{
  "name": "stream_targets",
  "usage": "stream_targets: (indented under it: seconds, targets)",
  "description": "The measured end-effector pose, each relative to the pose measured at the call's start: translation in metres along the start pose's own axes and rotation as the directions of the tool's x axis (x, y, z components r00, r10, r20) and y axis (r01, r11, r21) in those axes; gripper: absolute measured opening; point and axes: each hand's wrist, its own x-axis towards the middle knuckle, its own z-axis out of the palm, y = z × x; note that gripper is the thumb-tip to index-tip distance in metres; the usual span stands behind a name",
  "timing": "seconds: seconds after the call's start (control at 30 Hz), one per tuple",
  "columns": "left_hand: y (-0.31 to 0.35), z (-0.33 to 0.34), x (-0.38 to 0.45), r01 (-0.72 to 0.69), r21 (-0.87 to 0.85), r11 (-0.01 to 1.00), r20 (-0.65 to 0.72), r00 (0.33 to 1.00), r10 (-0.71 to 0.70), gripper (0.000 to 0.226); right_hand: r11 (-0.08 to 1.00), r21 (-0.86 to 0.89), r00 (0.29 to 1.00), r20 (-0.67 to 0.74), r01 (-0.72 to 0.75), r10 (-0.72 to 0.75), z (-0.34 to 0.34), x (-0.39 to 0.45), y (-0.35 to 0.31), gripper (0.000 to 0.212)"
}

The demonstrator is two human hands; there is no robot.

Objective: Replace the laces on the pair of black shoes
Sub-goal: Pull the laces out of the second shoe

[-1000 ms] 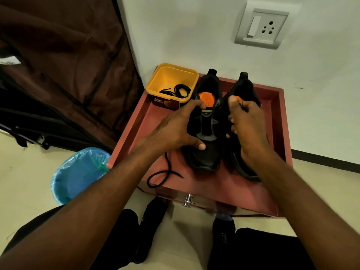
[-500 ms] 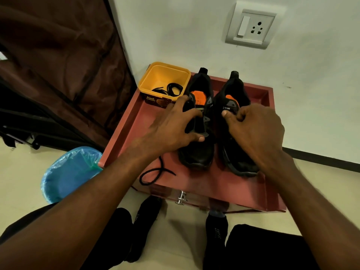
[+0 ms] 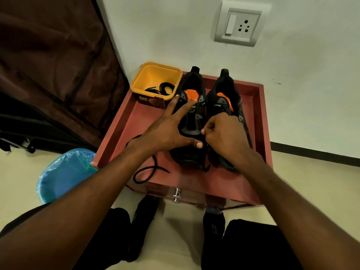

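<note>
Two black shoes with orange insoles stand side by side on a red tray, toes toward me. My left hand lies over the left shoe with fingers straight and spread, thumb across its toe. My right hand is curled over the front of the right shoe and pinches a black lace that hangs down between the shoes. A loose black lace lies on the tray by my left wrist. More black laces sit in a yellow tub.
The tray lies on a red drawer unit with a metal knob against a white wall. A wall socket is above. A blue-lined bin stands on the floor at left, beside a dark brown fabric cabinet. My socked feet are below.
My left hand's fingers have straightened and spread over the left shoe. My right hand has moved down from the right shoe's tongue toward its toe, now pinching a lace.
</note>
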Motion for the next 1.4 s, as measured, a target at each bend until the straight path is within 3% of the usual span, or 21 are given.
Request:
stream_targets:
  seconds: [0.1, 0.17, 0.27, 0.33, 0.37, 0.4, 0.47, 0.53, 0.6, 0.77, 0.9, 0.97, 1.0, 1.07, 1.1, 1.13, 1.17, 1.2, 1.3, 1.33, 1.4]
  targets:
    - [0.001, 0.001, -0.001, 0.017, -0.034, 0.999, -0.026, 0.999, -0.018, 0.129, 0.966, 0.245, 0.995, 0.059, -0.088, 0.076, -0.01, 0.002, 0.001, 0.013]
    - [0.002, -0.001, 0.0, 0.023, -0.044, 0.999, -0.02, 1.0, -0.024, 0.129, 0.779, 0.575, 0.968, 0.126, -0.248, 0.215, -0.023, 0.003, 0.004, 0.019]
    - [0.004, -0.002, 0.0, 0.032, -0.044, 0.999, -0.01, 0.999, -0.032, 0.129, 0.176, 0.959, 0.963, 0.188, -0.222, 0.191, -0.054, 0.002, 0.018, 0.022]
    - [0.004, -0.002, 0.001, 0.032, -0.039, 0.999, -0.01, 0.999, -0.033, 0.129, -0.299, 0.948, 0.986, 0.141, -0.109, 0.086, -0.074, 0.003, 0.031, 0.018]
    - [0.004, -0.002, 0.001, 0.031, -0.037, 0.999, -0.009, 0.999, -0.032, 0.129, -0.385, 0.92, 0.993, 0.106, -0.076, 0.055, -0.079, 0.003, 0.034, 0.019]
    - [0.004, -0.001, 0.002, 0.03, -0.035, 0.999, -0.009, 0.999, -0.031, 0.129, -0.353, 0.934, 0.995, 0.087, -0.064, 0.049, -0.077, 0.002, 0.034, 0.02]
    - [0.003, -0.001, 0.002, 0.028, -0.033, 0.999, -0.015, 0.999, -0.029, 0.129, 0.09, 0.995, 0.993, 0.029, -0.039, 0.112, -0.062, 0.0, 0.025, 0.018]
    - [0.003, 0.0, 0.002, 0.021, -0.031, 0.999, -0.024, 0.999, -0.021, 0.129, 0.706, 0.707, 0.985, -0.145, 0.034, 0.098, -0.039, -0.001, 0.015, 0.016]
    - [0.002, 0.001, 0.002, 0.011, -0.035, 0.999, -0.028, 1.0, -0.012, 0.129, 0.95, 0.288, 0.981, -0.181, 0.119, -0.068, -0.015, -0.001, 0.009, 0.027]
    - [0.0, 0.002, 0.002, 0.0, -0.037, 0.999, -0.043, 0.999, -0.001, 0.129, 0.997, 0.02, 0.996, -0.044, 0.077, -0.076, 0.005, 0.001, 0.006, 0.025]
    - [0.0, 0.002, 0.001, -0.006, -0.028, 1.0, -0.049, 0.999, 0.005, 0.127, 0.993, 0.066, 0.995, -0.026, 0.098, -0.097, -0.005, 0.008, 0.013, 0.014]
    - [0.0, -0.001, 0.001, -0.003, -0.039, 0.999, -0.034, 0.999, 0.001, 0.125, 0.944, 0.329, 1.0, -0.01, 0.0, 0.003, -0.018, 0.009, 0.017, 0.013]
    - [0.0, -0.002, 0.001, 0.001, -0.046, 0.999, -0.028, 1.0, -0.003, 0.125, 0.819, 0.569, 0.997, 0.017, -0.07, 0.073, -0.027, 0.009, 0.019, 0.015]
    - [0.002, -0.002, 0.0, 0.007, -0.053, 0.999, -0.026, 1.0, -0.009, 0.124, 0.227, 0.969, 0.994, 0.082, -0.098, 0.078, -0.054, 0.006, 0.024, 0.018]
    - [0.003, -0.002, 0.0, 0.009, -0.05, 0.999, -0.029, 1.0, -0.01, 0.124, -0.1, 0.992, 0.997, 0.074, -0.07, 0.033, -0.067, 0.006, 0.028, 0.018]
    - [0.004, -0.001, 0.0, 0.012, -0.044, 0.999, -0.03, 0.999, -0.013, 0.124, -0.293, 0.955, 0.999, 0.045, -0.042, 0.002, -0.075, 0.007, 0.031, 0.017]
    - [0.004, 0.0, 0.0, 0.017, -0.041, 0.999, -0.027, 0.999, -0.018, 0.124, -0.334, 0.942, 1.0, 0.025, -0.026, -0.006, -0.077, 0.008, 0.033, 0.016]
    - [0.004, 0.0, 0.001, 0.02, -0.045, 0.999, -0.023, 1.0, -0.021, 0.124, -0.237, 0.971, 0.999, 0.022, -0.015, 0.025, -0.073, 0.009, 0.032, 0.015]
    - [0.004, 0.0, 0.003, 0.015, -0.067, 0.998, -0.015, 1.0, -0.016, 0.124, 0.616, 0.788, 0.981, -0.125, 0.006, 0.151, -0.04, 0.007, 0.024, 0.016]
    - [0.003, 0.0, 0.003, 0.011, -0.067, 0.998, -0.017, 1.0, -0.013, 0.124, 0.798, 0.602, 0.981, -0.17, 0.027, 0.095, -0.027, 0.005, 0.02, 0.017]
    - [0.001, 0.001, 0.004, 0.007, -0.062, 0.998, -0.018, 1.0, -0.008, 0.125, 0.942, 0.329, 0.993, -0.118, 0.066, -0.029, -0.008, 0.002, 0.014, 0.025]
